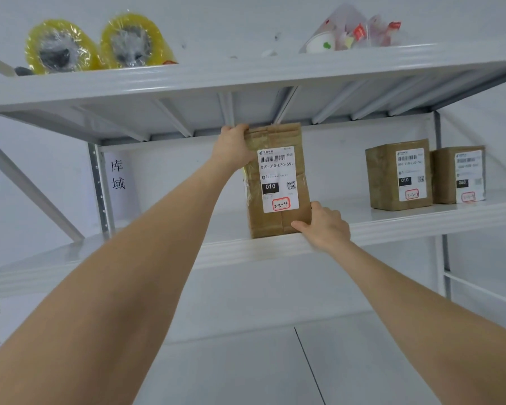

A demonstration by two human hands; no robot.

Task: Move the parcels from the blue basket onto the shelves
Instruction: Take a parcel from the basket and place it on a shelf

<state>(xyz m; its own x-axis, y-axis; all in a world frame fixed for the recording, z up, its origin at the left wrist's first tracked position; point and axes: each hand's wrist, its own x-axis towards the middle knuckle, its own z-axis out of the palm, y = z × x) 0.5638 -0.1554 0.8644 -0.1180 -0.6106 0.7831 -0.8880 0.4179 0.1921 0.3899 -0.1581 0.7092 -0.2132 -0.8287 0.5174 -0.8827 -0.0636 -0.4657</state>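
Head view: left hand (232,147) grips the parcel (278,182) top corner (arm outstretched), right hand (326,226) pinches its lower corner.

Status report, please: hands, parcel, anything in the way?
Left hand grips parcel top-left corner, right hand its bottom-right corner. Parcel upright on middle shelf, at front edge. Two other parcels stand to the right, apart from it.

Brown cardboard parcel (278,182) under glossy tape, white paper label (278,179); smooth painted metal shelf (246,247); shiny plastic-wrapped tape rolls (62,48).
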